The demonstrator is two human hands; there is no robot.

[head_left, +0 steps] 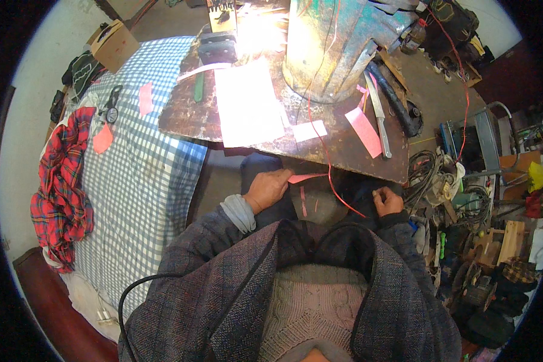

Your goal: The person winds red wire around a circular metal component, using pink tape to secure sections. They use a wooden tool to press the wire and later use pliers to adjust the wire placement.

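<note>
Below the table's front edge, my left hand (pixel 268 189) pinches the end of a narrow pink paper strip (pixel 308 177), which points to the right. My right hand (pixel 387 201) is over my right thigh, fingers curled closed; whatever they hold, if anything, is hidden. Thin pink scraps (pixel 303 201) lie below, between my legs. On the table are a large white sheet (pixel 250 102), a small pale paper piece (pixel 309 130) and a wider pink paper piece (pixel 364 133). Beside the latter lies a long-bladed knife (pixel 378 114) with a grey handle.
The worn wooden table (pixel 344 158) carries a large paint-stained bucket (pixel 320 54) and a green-handled tool (pixel 199 87). A red cord (pixel 327 151) hangs across the front. A checked cloth (pixel 142 175) covers a bed at left, with a plaid shirt (pixel 63 181). Coiled cables (pixel 425 175) crowd the right.
</note>
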